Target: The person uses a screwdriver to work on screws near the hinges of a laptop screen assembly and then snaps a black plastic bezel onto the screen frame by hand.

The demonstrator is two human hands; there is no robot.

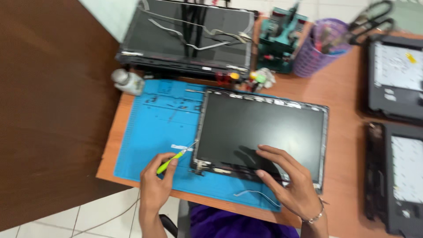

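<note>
Both hands busy: left hand (155, 184) pinches a green screwdriver (173, 159) at the screen (260, 130) corner; right hand (286, 176), fingers spread, pins it flat.

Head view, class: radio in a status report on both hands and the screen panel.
Left hand grips green screwdriver, tip near panel's left edge. Right hand spread flat on screen panel. Loose cable lies on blue mat.

Bright, even light from above, slight motion blur throughout, soft shadows on the dark screen panel (260, 132).
</note>
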